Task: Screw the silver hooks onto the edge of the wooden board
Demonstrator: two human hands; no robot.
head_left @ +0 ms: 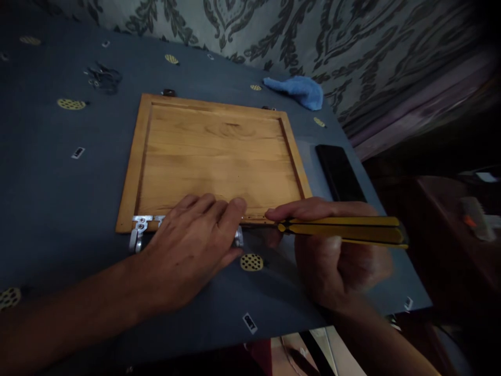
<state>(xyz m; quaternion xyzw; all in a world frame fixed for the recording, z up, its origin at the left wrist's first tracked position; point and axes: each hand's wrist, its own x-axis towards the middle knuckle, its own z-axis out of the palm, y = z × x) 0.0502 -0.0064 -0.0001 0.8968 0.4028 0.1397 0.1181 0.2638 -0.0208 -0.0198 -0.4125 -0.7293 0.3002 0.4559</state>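
Observation:
A framed wooden panel (pixel 223 151) lies flat on the blue tabletop. My left hand (pixel 195 240) is closed over its near edge, fingers on top and thumb low in front. Silvery metal hinge-like fittings (pixel 141 224) sit along that edge, to the left of this hand. Another metal piece (pixel 239 237) shows partly beside the thumb. My right hand (pixel 340 256) grips the yellow-and-black handle of a screwdriver (pixel 344 230), held nearly level. The thin shaft points left along the near edge toward my left hand; its tip is hidden or too dim to make out.
A black phone (pixel 340 172) lies right of the panel. A blue cloth (pixel 299 92) is near the patterned wall at the back. Small dark metal parts (pixel 102 77) lie at the back left. The tabletop (pixel 78 203) ends at the right and near sides.

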